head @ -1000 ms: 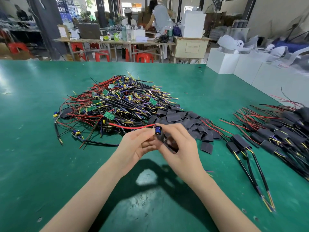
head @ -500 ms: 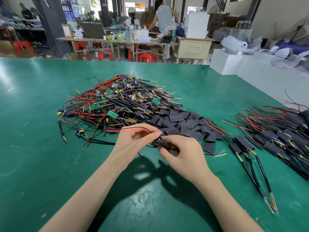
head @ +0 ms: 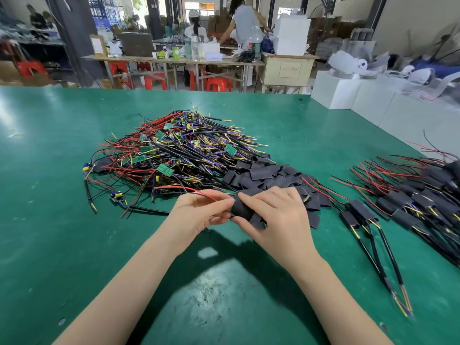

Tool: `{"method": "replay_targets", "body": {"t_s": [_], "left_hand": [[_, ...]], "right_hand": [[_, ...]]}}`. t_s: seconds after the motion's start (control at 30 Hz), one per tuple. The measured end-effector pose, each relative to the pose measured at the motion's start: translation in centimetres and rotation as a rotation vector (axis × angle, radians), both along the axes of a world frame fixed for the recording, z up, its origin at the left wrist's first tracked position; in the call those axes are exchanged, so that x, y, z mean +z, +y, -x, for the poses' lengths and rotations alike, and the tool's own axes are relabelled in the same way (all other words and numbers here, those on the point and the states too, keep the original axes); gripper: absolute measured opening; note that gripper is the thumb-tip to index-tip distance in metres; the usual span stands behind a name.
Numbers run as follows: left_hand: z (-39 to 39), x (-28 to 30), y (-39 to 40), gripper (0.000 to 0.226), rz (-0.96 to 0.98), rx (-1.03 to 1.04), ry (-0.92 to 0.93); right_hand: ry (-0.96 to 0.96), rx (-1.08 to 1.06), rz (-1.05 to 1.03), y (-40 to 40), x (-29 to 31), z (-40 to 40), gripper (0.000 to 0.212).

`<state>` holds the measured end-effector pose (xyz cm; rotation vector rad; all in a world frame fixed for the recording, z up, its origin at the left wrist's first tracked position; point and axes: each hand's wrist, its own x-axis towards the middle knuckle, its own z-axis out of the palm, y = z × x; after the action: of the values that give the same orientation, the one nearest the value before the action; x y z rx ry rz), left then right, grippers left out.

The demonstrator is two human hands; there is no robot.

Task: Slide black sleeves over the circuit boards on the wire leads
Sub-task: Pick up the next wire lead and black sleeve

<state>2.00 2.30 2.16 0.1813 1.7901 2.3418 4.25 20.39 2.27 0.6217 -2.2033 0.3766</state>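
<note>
Over the green table (head: 62, 220), my right hand (head: 278, 220) grips a black sleeve (head: 242, 207) between thumb and fingers. My left hand (head: 199, 212) pinches the red wire lead (head: 196, 190) right at the sleeve's left end. The circuit board on this lead is hidden inside the sleeve or behind my fingers. A big heap of unsleeved leads with small green boards (head: 174, 155) lies behind my hands. Loose black sleeves (head: 268, 175) are piled to its right.
Sleeved leads (head: 410, 197) lie in a row at the right, two of them (head: 358, 215) nearest my right hand. White boxes (head: 336, 93) stand past the table's far right edge. People work at benches far behind.
The blue part of the board that showed between my hands is now covered by the black sleeve. Both hands have stayed close together in front of the heap.
</note>
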Motion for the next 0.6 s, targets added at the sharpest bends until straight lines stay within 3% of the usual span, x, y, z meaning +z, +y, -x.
{"method": "replay_targets", "body": {"t_s": [0.4,0.6], "left_hand": [[0.05,-0.04,0.00,0.016,-0.002,0.011,-0.027],[0.12,-0.31,0.01,0.005,0.041,0.000,-0.023]], "right_hand": [[-0.208,0.085,0.180,-0.35,0.14,-0.62,0.017],[-0.267,0.027,0.206,-0.82,-0.10,-0.79,0.016]]}}
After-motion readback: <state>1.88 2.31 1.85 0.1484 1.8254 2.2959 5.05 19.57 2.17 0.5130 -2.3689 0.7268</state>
